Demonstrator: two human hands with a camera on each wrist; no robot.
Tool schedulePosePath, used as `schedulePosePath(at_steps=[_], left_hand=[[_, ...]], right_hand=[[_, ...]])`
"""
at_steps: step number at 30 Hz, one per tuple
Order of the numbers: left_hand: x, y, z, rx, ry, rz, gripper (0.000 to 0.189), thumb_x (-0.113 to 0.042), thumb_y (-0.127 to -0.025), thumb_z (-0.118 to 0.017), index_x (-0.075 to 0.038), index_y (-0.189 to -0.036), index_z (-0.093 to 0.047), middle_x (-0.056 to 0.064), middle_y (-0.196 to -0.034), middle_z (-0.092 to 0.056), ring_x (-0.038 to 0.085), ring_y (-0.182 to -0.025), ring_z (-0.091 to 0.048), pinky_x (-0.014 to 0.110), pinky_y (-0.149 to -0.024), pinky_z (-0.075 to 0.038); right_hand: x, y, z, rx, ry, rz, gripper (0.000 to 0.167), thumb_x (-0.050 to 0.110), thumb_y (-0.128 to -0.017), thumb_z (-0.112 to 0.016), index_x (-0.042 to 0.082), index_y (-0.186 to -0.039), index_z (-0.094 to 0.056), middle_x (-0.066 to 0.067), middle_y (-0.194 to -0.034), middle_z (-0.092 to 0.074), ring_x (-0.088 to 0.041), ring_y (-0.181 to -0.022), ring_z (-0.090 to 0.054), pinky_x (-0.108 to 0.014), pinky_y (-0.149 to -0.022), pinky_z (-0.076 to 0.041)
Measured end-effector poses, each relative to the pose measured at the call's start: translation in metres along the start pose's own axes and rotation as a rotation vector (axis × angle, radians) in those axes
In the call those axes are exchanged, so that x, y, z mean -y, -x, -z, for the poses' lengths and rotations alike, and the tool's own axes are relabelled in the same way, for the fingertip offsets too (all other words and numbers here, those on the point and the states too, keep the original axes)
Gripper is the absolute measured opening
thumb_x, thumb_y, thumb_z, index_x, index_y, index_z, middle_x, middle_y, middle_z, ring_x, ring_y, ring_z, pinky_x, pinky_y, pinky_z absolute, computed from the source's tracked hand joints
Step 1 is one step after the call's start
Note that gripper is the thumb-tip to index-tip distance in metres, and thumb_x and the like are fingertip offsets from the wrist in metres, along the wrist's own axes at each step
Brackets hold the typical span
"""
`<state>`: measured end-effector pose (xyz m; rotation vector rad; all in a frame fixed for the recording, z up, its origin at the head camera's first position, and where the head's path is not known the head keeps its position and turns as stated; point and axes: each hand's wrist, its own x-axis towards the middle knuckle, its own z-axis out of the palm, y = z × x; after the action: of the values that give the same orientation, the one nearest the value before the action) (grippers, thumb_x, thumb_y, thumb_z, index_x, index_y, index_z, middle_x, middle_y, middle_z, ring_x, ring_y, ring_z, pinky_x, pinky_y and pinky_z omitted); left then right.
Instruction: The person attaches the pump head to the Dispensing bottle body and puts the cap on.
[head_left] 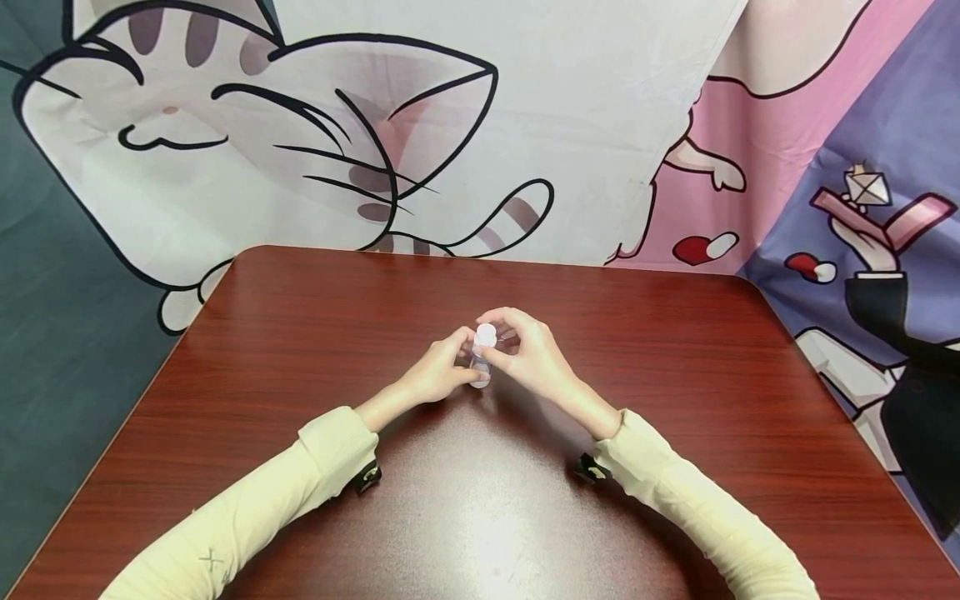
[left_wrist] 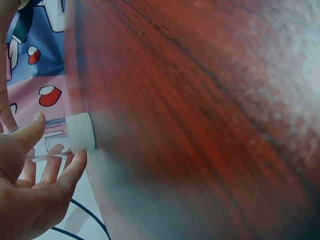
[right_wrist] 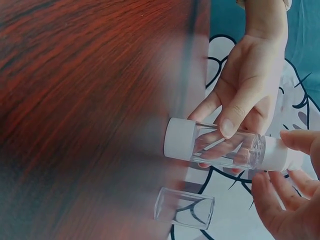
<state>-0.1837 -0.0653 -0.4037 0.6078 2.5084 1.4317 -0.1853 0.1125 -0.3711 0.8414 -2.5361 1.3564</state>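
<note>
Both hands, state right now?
Left hand: closed, holding the clear bottle by its body.
Right hand: closed, fingers and thumb round the white cap.

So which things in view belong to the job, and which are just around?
Job:
clear bottle, held by the left hand
white cap on its top, in the fingers of the right hand
clear cup beside it, untouched; probably its cover

Just around:
table, only the work surface
printed cloth behind it
</note>
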Motion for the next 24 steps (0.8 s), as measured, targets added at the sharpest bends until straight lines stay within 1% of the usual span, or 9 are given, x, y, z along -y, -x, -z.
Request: schedulePosePath(at_steps=[2, 5, 9, 12, 15, 19, 21, 24], left_hand=[[0.0, 0.0, 0.0, -0.004, -0.002, -0.005, 0.034, -0.01, -0.085, -0.072, -0.005, -0.11, -0.05, 0.012, -0.108, -0.068, 0.025, -0.105, -0.066, 0.033, -0.084, -0.05], [0.0, 0.001, -0.001, -0.007, -0.005, -0.015, 0.034, -0.01, -0.085, -0.072, -0.005, -0.109, -0.049, 0.012, -0.11, -0.066, 0.028, -0.109, -0.064, 0.038, -0.088, -0.052], [0.001, 0.001, -0.001, -0.01, -0.002, -0.027, 0.036, -0.01, -0.085, -0.072, -0.003, -0.112, -0.049, 0.014, -0.111, -0.065, 0.03, -0.109, -0.064, 0.043, -0.092, -0.051], [0.001, 0.0, -0.001, -0.01, 0.001, -0.029, 0.038, -0.01, -0.085, -0.072, -0.001, -0.115, -0.05, 0.015, -0.112, -0.065, 0.03, -0.109, -0.064, 0.044, -0.092, -0.05], [0.002, 0.0, -0.001, -0.008, 0.001, -0.027, 0.039, -0.01, -0.086, -0.071, -0.001, -0.117, -0.049, 0.015, -0.114, -0.064, 0.03, -0.109, -0.064, 0.043, -0.091, -0.051], [0.003, 0.0, -0.001, -0.007, -0.01, -0.028, 0.038, -0.01, -0.086, -0.071, -0.001, -0.116, -0.049, 0.015, -0.115, -0.064, 0.029, -0.108, -0.064, 0.04, -0.089, -0.051], [0.003, 0.0, -0.001, -0.008, -0.012, -0.029, 0.038, -0.01, -0.086, -0.071, -0.001, -0.116, -0.05, 0.015, -0.114, -0.065, 0.029, -0.108, -0.064, 0.039, -0.088, -0.052], [0.003, -0.001, -0.001, -0.012, -0.012, -0.027, 0.037, -0.01, -0.086, -0.071, -0.002, -0.115, -0.05, 0.015, -0.113, -0.065, 0.029, -0.107, -0.064, 0.038, -0.086, -0.051]], right_hand=[[0.0, 0.0, 0.0, 0.005, 0.012, -0.003, 0.035, 0.011, -0.08, -0.076, 0.007, -0.112, -0.063, -0.007, -0.104, -0.067, -0.021, -0.087, -0.068, -0.033, -0.077, -0.058], [0.0, 0.001, 0.001, 0.029, -0.032, -0.002, 0.038, 0.012, -0.082, -0.075, 0.007, -0.117, -0.06, -0.008, -0.111, -0.065, -0.023, -0.093, -0.068, -0.034, -0.08, -0.058], [0.002, 0.002, 0.004, 0.081, -0.137, 0.03, 0.037, 0.002, -0.087, -0.065, 0.004, -0.123, -0.058, -0.012, -0.12, -0.063, -0.024, -0.106, -0.064, -0.037, -0.09, -0.054], [0.001, 0.003, 0.007, 0.123, -0.174, 0.062, 0.039, -0.006, -0.087, -0.057, 0.001, -0.125, -0.057, -0.014, -0.124, -0.062, -0.024, -0.11, -0.063, -0.038, -0.095, -0.052], [0.001, 0.003, 0.009, 0.148, -0.166, 0.079, 0.042, -0.01, -0.084, -0.053, -0.001, -0.125, -0.057, -0.014, -0.123, -0.063, -0.023, -0.108, -0.064, -0.035, -0.096, -0.051], [0.0, 0.004, 0.01, 0.14, -0.122, 0.086, 0.042, -0.01, -0.084, -0.053, 0.001, -0.124, -0.058, -0.014, -0.121, -0.064, -0.022, -0.105, -0.066, -0.03, -0.094, -0.052], [-0.001, 0.004, 0.009, 0.131, -0.107, 0.081, 0.041, -0.01, -0.084, -0.054, 0.002, -0.123, -0.059, -0.015, -0.12, -0.065, -0.022, -0.103, -0.067, -0.03, -0.092, -0.053], [-0.001, 0.004, 0.01, 0.12, -0.102, 0.072, 0.04, -0.011, -0.084, -0.057, 0.001, -0.122, -0.059, -0.017, -0.119, -0.065, -0.025, -0.103, -0.067, -0.033, -0.091, -0.054]])
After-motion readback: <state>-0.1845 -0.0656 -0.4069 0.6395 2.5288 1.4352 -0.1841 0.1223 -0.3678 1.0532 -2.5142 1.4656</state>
